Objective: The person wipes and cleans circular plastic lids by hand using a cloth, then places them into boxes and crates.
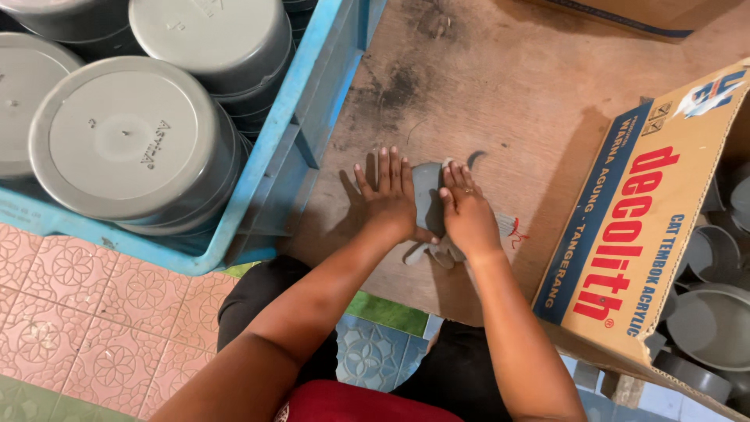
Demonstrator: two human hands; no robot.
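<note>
While pressed flat, fingers spread, left hand and right hand bracket grey piece mid-worktop; bare wood beyond, hemmed by blue crate left, printed cardboard box right.

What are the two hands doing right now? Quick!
Left hand: open, fingers spread flat, pressing on the grey piece on the wooden board.
Right hand: open, fingers together, flat on the same grey piece.
</note>
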